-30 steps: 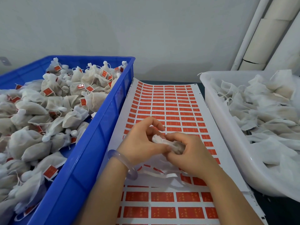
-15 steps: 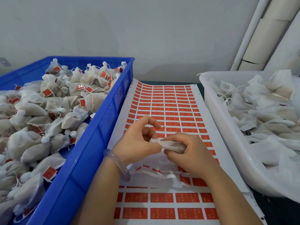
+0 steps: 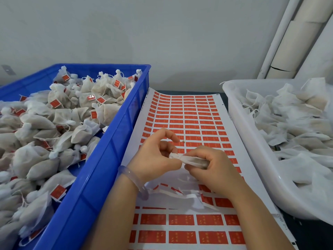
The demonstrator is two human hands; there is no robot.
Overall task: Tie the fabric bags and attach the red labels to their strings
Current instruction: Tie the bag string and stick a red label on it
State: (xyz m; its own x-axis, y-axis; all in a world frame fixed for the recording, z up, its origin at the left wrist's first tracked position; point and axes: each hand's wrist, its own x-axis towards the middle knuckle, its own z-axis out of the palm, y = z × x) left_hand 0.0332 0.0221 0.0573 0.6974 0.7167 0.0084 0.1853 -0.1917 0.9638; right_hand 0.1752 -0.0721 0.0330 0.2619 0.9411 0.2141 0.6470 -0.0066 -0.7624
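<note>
Dozens of tied bags (image 3: 59, 116), most carrying a small red tag (image 3: 58, 192), are heaped in the blue crate (image 3: 115, 141) on the left. The crate's long wall runs just beside the label sheet (image 3: 189, 105), which lies flat down the middle and is printed with rows of red labels (image 3: 181, 219).

Above that sheet, the left hand (image 3: 155, 159) wears a pale translucent bangle (image 3: 133, 179) on the wrist. Its thumb and lower fingers pinch the bunched neck of one small fabric bag (image 3: 191, 159), while the index finger arches up, curled and clear of the cloth. The bag lies roughly level between the two hands, held off the sheet. Whether its string is drawn tight cannot be told.

The right hand (image 3: 214, 168) is curled round the bag's fuller end, with the thumb beneath and the fingers folded over the top. Under both hands, loose peeled strips of backing (image 3: 171, 193) lie crumpled on the sheet where a patch of labels is gone.

Further right, a white plastic tub (image 3: 255, 152) stands just beside the sheet's edge. It holds a pile of limp, open-topped bags (image 3: 297, 127) with no tags. Behind the tub, cardboard tubes (image 3: 302, 42) and a white pipe (image 3: 275, 38) lean against the grey wall.
</note>
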